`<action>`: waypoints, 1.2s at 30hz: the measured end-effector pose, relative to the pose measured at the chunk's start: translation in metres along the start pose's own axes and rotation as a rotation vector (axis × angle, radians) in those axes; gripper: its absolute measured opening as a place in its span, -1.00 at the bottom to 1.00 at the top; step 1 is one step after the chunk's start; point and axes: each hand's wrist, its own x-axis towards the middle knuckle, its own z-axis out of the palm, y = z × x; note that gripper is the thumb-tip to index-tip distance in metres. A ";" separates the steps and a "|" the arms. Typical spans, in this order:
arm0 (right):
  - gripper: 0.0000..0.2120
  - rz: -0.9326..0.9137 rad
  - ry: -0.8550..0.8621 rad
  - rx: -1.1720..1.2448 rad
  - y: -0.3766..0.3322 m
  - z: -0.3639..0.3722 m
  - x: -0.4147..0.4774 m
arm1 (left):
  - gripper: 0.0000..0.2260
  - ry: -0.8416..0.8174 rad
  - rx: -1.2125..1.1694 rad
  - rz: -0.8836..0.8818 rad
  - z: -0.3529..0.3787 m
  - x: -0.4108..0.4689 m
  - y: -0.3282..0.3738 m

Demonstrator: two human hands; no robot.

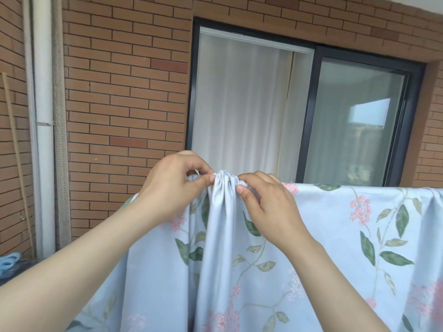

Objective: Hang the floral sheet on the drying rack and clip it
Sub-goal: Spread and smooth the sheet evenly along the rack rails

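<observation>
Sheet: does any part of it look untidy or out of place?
Yes. The sheet is bunched into tight gathers at its top edge, pinched between the left hand and right hand; further right it lies mostly flat.

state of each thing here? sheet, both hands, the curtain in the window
floral sheet, draped and hanging down, top edge gathered into folds between the hands, no clip visible on it
left hand, pinches the gathered top edge
right hand, pinches the same gather from the other side
curtain, drawn behind the left pane
</observation>
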 end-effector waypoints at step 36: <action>-0.70 0.021 -0.059 0.074 0.000 -0.005 -0.002 | -0.85 0.115 0.059 -0.027 -0.014 -0.003 -0.005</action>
